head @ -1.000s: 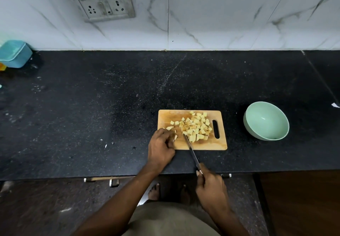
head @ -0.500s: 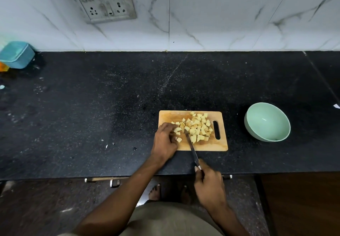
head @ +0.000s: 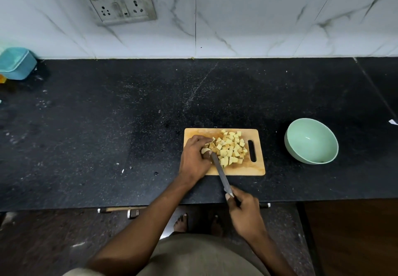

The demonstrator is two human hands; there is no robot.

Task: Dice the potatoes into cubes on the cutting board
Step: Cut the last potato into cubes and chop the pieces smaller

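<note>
Bench (head: 107,135) of dark speckled stone carries everything; the wooden cutting board (head: 256,168) on it serves as landmark. Mint-green bowl (head: 311,141) stands well apart to the board's right, nothing visible inside. A blue container (head: 15,63) sits far to the board's left, by the wall.

Diced potato cubes (head: 230,148) lie heaped on the board's middle and right part, short of the handle slot (head: 252,150). One uncut potato piece (head: 205,150) lies at the heap's left edge, on the board's left half.

Left hand (head: 195,157) rests on the board's left portion, fingers curled, pinning that piece. Right hand (head: 245,211) is off the board, at the bench's near edge, wrapped round the handle of the knife (head: 219,171).

Governing relation: the blade's long axis runs from the near edge diagonally up and left across the board, its tip meeting the piece directly beside the left fingertips. Left hand is nearer the work. Judgement: dicing is nearly complete; the next cut falls close to those fingers, so clearance is the risk.
</note>
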